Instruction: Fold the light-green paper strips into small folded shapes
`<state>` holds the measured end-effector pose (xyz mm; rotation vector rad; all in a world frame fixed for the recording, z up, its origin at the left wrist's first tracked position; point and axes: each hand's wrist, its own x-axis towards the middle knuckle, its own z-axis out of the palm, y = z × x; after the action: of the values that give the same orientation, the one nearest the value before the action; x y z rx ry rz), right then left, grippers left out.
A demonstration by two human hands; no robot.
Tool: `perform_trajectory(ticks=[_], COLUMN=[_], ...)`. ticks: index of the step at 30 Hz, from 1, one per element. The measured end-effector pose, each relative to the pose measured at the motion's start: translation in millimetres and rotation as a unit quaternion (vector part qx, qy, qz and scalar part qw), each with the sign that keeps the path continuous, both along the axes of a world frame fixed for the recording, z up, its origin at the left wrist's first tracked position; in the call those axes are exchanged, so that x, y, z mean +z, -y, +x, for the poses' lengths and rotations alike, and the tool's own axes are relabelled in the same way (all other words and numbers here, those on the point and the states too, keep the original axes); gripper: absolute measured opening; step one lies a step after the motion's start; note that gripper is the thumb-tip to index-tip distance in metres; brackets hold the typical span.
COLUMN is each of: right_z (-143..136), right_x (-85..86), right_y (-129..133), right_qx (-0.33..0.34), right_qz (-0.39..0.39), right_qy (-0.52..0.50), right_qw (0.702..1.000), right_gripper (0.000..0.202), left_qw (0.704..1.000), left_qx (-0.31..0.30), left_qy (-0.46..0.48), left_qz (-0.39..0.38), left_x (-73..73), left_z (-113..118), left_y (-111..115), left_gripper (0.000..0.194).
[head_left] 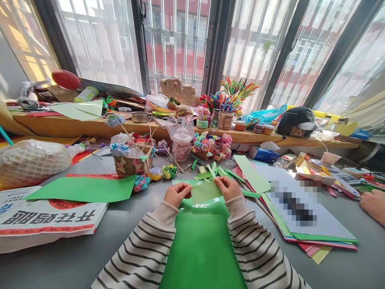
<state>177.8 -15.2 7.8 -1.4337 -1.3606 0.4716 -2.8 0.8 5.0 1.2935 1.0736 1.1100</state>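
Note:
Between my two hands is a small light green piece of paper [207, 193], held up by its sides. My left hand [177, 194] pinches its left edge with thumb and fingers. At the opposite edge, my right hand [229, 188] grips the paper near its upper corner. Below them lies a glossy green sheet [204, 245], reaching toward me between my striped sleeves. Just beyond my hands, several cut green paper strips [207, 175] are scattered on the grey table [144, 228].
To the left, a green paper sheet [87, 189] rests on a printed bag [54, 218]. Stacked coloured paper [319, 208] lies to the right, near another person's hand [373, 204]. A flower basket [134, 162] and a lidded cup [181, 146] stand behind, before a cluttered ledge [126, 127].

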Motion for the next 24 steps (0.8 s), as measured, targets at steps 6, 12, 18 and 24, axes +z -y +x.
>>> perform_trajectory(ticks=[6,12,18,24], right_z=[-5.6,-12.3,-11.6,-9.9], right_x=[-6.9,0.0,9.1,8.9], right_y=[-1.3,4.3,8.5,8.2], right_qx=[0.016,0.078,0.107,0.127], right_qz=[0.015,0.046,0.138,0.115], right_qy=[0.010,0.029,0.173,0.181], right_qw=[1.000,0.995,0.969,0.968], right_gripper=[0.031,0.023,0.021,0.011], left_qw=[0.997,0.983,0.959,0.942], left_qx=[-0.035,-0.028,-0.012,-0.026], left_qy=[-0.056,-0.149,-0.178,-0.188], left_qz=[0.033,0.108,0.220,0.278], left_x=[4.5,6.4,5.7,5.5], left_z=[-0.1,0.9,2.6,0.7], left_y=[1.9,4.0,8.2,8.1], left_gripper=[0.028,0.023,0.021,0.019])
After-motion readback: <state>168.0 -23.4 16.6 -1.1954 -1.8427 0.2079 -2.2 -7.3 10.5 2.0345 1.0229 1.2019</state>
